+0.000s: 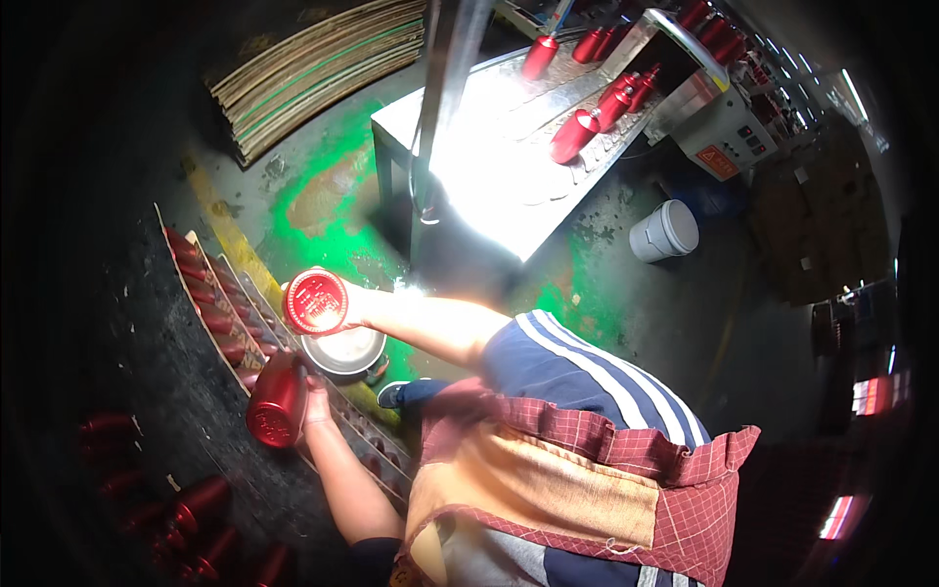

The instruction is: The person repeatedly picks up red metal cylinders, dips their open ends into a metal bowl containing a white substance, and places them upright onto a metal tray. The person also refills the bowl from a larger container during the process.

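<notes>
Clasping a dark red bottle (pixel 277 403) with left grip (pixel 315 402), a bright red bottle (pixel 317 301) with right grip (pixel 353 305)

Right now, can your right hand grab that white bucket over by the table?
Probably not: the right hand already holds a red bottle, and the white bucket stands well away from it, seemingly beyond arm's reach.

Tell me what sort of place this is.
Likely a factory workshop: several glossy red cylindrical bottles stand on a long, brightly lit table, a pale grey, boxy control cabinet carries an orange warning label, and the grey floor has green patches.
</notes>
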`<state>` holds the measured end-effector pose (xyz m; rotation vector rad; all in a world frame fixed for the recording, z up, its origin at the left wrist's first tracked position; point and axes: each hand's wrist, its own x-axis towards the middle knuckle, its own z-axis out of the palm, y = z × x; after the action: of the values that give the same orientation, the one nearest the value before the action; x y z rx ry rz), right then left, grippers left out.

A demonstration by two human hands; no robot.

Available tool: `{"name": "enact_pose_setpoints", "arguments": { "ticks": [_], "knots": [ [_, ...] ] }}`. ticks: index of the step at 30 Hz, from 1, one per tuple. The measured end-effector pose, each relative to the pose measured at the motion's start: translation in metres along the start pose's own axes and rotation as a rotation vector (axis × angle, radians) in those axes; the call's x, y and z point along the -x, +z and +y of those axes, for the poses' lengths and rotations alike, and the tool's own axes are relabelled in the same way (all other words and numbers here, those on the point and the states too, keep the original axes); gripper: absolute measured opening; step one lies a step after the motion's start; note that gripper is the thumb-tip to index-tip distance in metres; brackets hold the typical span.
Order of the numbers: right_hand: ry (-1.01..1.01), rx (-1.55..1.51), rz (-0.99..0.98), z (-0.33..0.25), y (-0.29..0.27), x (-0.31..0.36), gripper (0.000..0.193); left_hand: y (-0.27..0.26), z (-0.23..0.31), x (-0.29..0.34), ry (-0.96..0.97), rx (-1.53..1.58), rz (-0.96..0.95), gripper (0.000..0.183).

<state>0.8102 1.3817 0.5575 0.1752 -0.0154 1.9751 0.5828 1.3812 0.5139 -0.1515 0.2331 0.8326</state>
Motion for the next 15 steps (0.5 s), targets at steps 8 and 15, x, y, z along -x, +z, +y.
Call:
{"name": "enact_pose_setpoints", "arguments": {
  "ticks": [8,15],
  "knots": [
    [-0.426,0.687,0.530,-0.041,0.059,0.201,0.040,-0.019,-0.037,0.080,0.344,-0.604,0.246,0.048],
    [-0.851,1.582,1.112,-0.100,0.113,0.406,0.036,-0.001,-0.169,0.080,0.451,-1.128,0.215,0.043]
  ]
}}
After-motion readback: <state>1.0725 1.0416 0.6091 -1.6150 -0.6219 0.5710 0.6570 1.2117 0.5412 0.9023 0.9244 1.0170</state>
